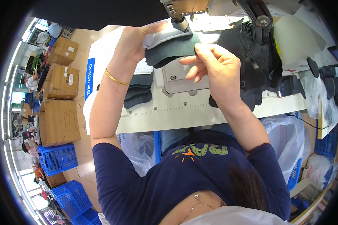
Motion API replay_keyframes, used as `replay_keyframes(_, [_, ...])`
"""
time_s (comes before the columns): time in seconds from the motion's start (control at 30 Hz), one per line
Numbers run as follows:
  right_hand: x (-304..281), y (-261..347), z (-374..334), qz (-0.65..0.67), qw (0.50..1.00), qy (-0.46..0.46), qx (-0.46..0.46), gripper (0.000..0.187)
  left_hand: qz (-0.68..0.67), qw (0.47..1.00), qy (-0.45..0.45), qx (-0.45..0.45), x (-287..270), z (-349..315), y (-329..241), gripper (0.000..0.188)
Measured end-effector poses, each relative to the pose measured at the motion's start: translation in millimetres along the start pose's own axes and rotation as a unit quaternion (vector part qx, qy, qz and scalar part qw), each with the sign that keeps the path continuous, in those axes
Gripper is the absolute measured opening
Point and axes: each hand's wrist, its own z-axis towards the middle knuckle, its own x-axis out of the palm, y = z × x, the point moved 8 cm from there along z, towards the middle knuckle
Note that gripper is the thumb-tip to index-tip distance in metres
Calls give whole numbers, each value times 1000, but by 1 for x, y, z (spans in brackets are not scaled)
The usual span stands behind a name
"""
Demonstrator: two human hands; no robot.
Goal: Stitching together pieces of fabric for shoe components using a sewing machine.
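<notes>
Under the sewing machine head [185, 8], a dark green fabric or leather piece [172, 49] lies with a pale padded piece [164, 36] along its far side. My left hand [134, 39] grips the left end of the pale piece, fingers partly hidden behind it. With thumb and forefinger, my right hand [217, 62] pinches the right edge of the dark piece; its other fingers curl loosely. The machine's presser foot [181, 24] sits just above the far edge of these pieces. Beside my left wrist, several dark curved pieces [139, 92] lie stacked on the white worktable [169, 120].
A heap of black cut pieces [247, 56] covers the table on the right, near a phone [288, 86]. Blue crates with plastic bags [285, 138] stand below the table edge. Cardboard boxes [60, 122] and blue baskets [58, 157] line the floor at left.
</notes>
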Motion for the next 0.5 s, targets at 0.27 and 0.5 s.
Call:
replay_keyframes(0.27, [6, -3, -2, -11, 1000, -4, -10, 21, 3, 1000, 30, 7, 8, 6, 0, 23])
replay_keyframes(0.5, [6, -1, -2, -28, 1000, -9, -10, 21, 314, 878, -116, 342, 13, -40, -19, 51])
